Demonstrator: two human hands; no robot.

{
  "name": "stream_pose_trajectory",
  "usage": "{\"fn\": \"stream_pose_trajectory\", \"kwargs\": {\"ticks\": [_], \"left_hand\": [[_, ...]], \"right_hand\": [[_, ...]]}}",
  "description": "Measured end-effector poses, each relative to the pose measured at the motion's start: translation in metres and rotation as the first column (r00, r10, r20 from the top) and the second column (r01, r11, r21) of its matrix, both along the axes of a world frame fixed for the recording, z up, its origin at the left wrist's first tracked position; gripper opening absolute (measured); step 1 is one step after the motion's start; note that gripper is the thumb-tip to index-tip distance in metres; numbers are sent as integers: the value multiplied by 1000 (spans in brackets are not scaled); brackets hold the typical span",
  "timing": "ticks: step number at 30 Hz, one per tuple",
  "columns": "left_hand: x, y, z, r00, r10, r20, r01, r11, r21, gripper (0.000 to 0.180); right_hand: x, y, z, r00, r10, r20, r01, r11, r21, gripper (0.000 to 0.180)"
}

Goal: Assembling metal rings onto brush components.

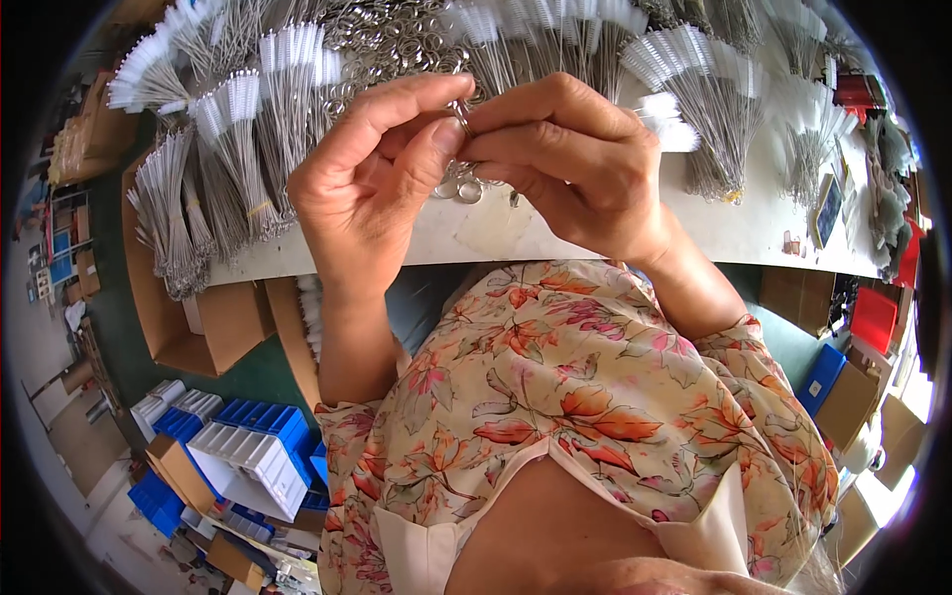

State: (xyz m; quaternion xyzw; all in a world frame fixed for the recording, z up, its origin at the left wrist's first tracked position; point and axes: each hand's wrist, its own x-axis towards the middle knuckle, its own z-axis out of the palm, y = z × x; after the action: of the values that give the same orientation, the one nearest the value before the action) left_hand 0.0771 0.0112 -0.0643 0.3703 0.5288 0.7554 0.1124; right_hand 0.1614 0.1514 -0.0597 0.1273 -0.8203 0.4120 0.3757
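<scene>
My left hand (pixel 372 169) and my right hand (pixel 585 159) meet above the near side of a white table (pixel 496 233). A shiny metal split ring (pixel 462 114) is pinched between the left thumb and forefinger. The right fingertips close on its other side; whether they also hold a smaller part is hidden. Just beneath the hands, a few loose rings (pixel 469 190) lie on the table. Beyond them spreads a heap of metal rings (pixel 382 45). Bundles of wire-handled brushes with white bristles stand around it, one (pixel 238 129) at left and another (pixel 704 119) at right.
A dark phone (pixel 827 210) lies near the table's right end. Below the table's left edge is an open cardboard box (pixel 213 332), with blue and white plastic bins (pixel 253 451) nearer. Red (pixel 875 319) and blue (pixel 821 377) containers are at the right.
</scene>
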Motion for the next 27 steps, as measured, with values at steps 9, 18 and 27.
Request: {"fn": "stream_pose_trajectory", "kwargs": {"ticks": [9, 18, 27], "left_hand": [[2, -21, 14, 968, 104, -228, -120, 991, -58, 31], [-2, -21, 8, 929, 213, -303, -246, 966, -74, 28], [-1, -31, 6, 986, 80, -149, -89, 995, -51, 26]], "right_hand": [[-8, 3, 11, 972, 222, 77, -205, 962, -183, 5], [-18, -1, 24, 630, 704, 327, -20, 436, -900, 16], [-32, 16, 47, 440, 666, 602, -168, 720, -673, 17]]}}
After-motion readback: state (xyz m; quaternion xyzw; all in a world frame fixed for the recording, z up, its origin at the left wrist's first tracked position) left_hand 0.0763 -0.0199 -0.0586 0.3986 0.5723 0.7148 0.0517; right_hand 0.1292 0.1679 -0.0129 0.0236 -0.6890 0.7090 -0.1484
